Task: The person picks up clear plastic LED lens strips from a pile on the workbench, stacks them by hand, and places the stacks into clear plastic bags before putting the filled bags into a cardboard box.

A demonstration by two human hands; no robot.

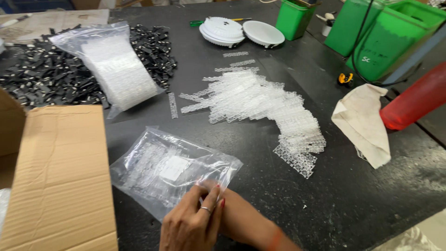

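Note:
A clear plastic bag with clear plastic strips inside lies flat on the black table in front of me. My left hand, a ring on one finger, pinches the bag's near right corner. My right hand sits close behind it, mostly hidden, with its fingertips at the same corner. A long heap of loose clear strips spreads across the table beyond the bag.
A fuller bag of strips lies on a pile of small black parts. A cardboard box flap is at left. Two white round housings, green bins, a red cylinder and a white cloth are at the back and right.

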